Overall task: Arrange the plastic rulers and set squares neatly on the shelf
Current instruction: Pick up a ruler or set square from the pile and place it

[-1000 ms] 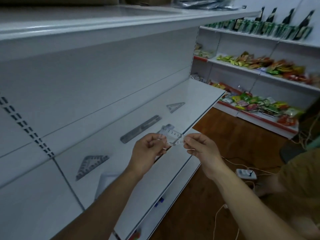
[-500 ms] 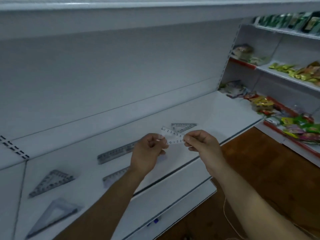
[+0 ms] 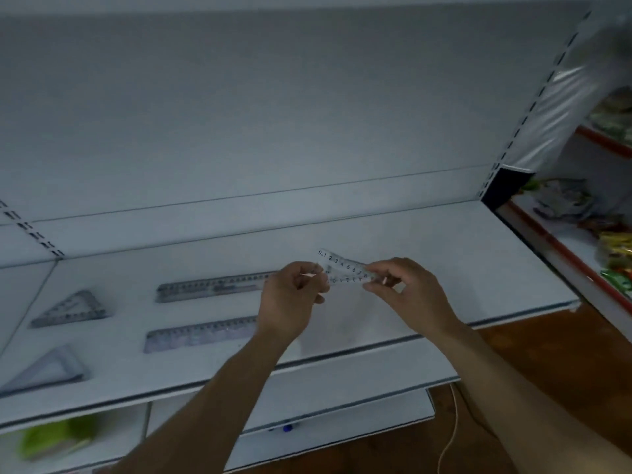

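Note:
A small clear set square (image 3: pixel 343 268) with black numbers is held above the white shelf (image 3: pixel 461 268). My left hand (image 3: pixel 290 299) pinches its left end and my right hand (image 3: pixel 403 289) pinches its right end. On the shelf lie two long clear rulers, a far ruler (image 3: pixel 212 287) and a near ruler (image 3: pixel 200 335). Left of them lie two set squares, a far one (image 3: pixel 73 309) and a near one (image 3: pixel 48 371).
The shelf's right half is bare white board up to its front lip (image 3: pixel 376 347). A lower shelf (image 3: pixel 307 415) juts out below. Snack packets (image 3: pixel 612 248) fill a rack at the right. A white cable (image 3: pixel 451 436) trails on the wooden floor.
The view has swung left and closer to the shelf, so the snack rack slid to the right edge. Both hands keep pinching the small set square, now over the shelf's middle.

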`<state>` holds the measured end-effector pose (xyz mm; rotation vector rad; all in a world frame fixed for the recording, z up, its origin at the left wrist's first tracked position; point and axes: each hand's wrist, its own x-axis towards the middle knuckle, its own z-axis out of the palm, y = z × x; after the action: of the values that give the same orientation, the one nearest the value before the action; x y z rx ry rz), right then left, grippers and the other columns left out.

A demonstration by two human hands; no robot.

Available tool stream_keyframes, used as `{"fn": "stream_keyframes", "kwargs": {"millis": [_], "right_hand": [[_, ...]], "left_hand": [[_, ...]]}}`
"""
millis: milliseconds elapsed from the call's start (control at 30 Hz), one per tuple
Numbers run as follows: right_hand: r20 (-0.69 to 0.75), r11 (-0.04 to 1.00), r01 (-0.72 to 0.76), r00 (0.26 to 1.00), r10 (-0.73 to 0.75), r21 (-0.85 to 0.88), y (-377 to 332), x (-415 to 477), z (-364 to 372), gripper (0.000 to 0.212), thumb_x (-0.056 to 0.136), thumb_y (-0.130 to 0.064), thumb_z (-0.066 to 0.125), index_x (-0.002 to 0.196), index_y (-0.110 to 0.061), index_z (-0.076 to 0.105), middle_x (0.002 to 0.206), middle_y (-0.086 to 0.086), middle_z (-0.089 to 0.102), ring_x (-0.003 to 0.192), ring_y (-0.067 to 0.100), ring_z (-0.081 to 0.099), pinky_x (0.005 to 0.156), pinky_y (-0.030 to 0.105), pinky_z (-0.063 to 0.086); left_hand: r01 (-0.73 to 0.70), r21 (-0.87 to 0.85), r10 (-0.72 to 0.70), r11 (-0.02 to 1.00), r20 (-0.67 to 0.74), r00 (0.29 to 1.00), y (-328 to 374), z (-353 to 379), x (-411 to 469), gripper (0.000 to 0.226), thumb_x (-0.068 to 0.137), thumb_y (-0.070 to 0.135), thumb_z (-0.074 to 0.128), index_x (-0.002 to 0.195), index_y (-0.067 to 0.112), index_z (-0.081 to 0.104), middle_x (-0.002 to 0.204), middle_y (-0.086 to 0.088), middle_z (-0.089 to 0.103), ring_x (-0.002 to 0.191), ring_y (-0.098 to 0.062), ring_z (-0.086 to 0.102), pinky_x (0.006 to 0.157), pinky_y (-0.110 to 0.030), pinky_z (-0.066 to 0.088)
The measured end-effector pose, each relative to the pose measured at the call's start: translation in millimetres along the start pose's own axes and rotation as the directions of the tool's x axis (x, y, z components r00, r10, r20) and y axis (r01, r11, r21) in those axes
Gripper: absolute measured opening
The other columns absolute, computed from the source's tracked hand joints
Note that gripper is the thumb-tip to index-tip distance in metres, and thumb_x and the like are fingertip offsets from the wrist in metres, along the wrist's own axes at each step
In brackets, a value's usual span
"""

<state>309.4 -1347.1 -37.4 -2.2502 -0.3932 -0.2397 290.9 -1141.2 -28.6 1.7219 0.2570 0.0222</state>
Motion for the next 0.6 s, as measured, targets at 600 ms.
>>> {"fn": "stream_keyframes", "kwargs": {"millis": [600], "right_hand": [[0.026,0.999,-0.014,1.000,0.015,-0.035,56.7,38.4,-2.8,0.021,0.076,-0.028,0.078,0.096,-0.022,0.076,0.085,-0.009,0.065,0.083,-0.001,0.046,0.076,0.000,0.031]], "left_hand": [[-0.137,0.735,0.148,0.665,0.051,0.988,-12.3,23.0,18.7,0.045,0.090,0.035,0.060,0.131,0.017,0.055,0.118,-0.003,0.058,0.110,-0.021,0.052,0.096,-0.034,0.042]]}}
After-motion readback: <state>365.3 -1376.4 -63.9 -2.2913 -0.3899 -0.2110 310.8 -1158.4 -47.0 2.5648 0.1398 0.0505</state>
